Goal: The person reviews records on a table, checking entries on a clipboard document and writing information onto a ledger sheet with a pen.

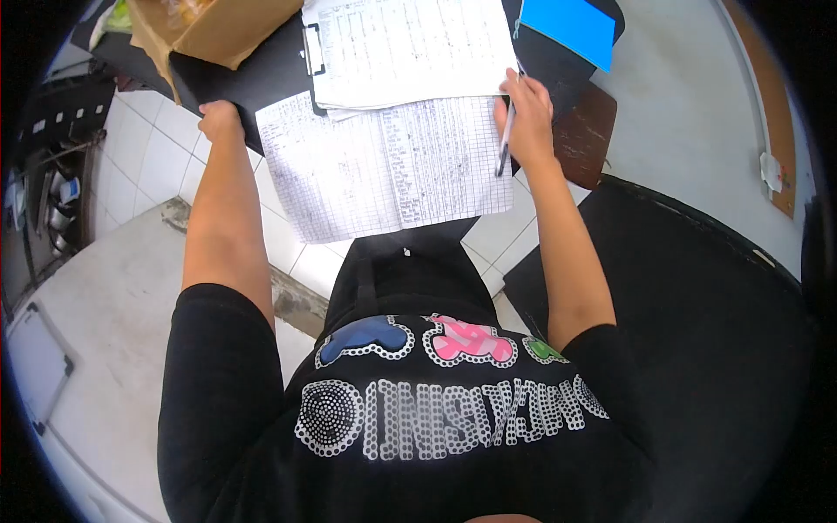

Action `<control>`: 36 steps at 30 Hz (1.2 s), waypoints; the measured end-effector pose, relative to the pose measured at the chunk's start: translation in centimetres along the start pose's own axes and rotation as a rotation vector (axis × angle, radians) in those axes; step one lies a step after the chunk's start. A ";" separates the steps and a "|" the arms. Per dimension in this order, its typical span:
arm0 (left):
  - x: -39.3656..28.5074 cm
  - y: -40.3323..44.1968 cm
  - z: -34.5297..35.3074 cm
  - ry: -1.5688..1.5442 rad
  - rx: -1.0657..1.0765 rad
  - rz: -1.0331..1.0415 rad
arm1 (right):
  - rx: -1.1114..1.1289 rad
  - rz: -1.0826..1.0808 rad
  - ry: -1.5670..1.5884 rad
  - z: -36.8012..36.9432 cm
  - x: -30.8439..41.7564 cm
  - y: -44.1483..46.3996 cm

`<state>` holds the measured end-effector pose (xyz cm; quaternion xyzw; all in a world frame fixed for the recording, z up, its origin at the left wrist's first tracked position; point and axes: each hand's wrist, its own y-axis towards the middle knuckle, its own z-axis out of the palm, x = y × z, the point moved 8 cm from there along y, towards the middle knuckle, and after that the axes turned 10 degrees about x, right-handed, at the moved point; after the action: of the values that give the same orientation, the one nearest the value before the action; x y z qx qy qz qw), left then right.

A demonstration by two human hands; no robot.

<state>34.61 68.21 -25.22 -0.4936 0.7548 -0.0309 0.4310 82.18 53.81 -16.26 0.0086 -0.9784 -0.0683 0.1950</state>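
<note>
My right hand (pixel 528 118) is closed around a pen (pixel 506 139) at the right edge of the papers, its tip pointing down toward the lower sheet. My left hand (pixel 221 119) rests at the near edge of the black table (pixel 205 83), its fingers partly hidden and curled over the edge. Between the hands lies a gridded sheet (pixel 384 174) covered in handwriting, its lower part hanging over the table edge. A clipboard, with its metal clip (pixel 313 49) at the left, bears a stack of white papers (pixel 410 52) that overlaps the top of the gridded sheet.
A cardboard box (pixel 218 33) stands at the upper left of the table. A blue folder (pixel 571 30) lies at the upper right. Beyond my right hand is a brown stool (pixel 588 135). Metal racks with dishes (pixel 61 192) stand at the far left.
</note>
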 end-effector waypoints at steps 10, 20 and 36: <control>1.4 3.2 0.4 0.180 0.371 -0.005 | -0.032 0.114 0.050 -2.4 2.8 -14.0; 16.7 7.9 -2.3 0.689 0.670 0.541 | -0.127 0.192 0.295 -3.5 3.6 -15.2; 27.4 -0.1 -13.1 0.369 0.711 0.073 | -0.028 0.232 0.538 -1.1 5.9 -12.5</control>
<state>21.85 42.07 -33.93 -0.2727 0.7788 -0.3626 0.4330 77.08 41.06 -14.70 -0.0884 -0.8848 -0.0543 0.4542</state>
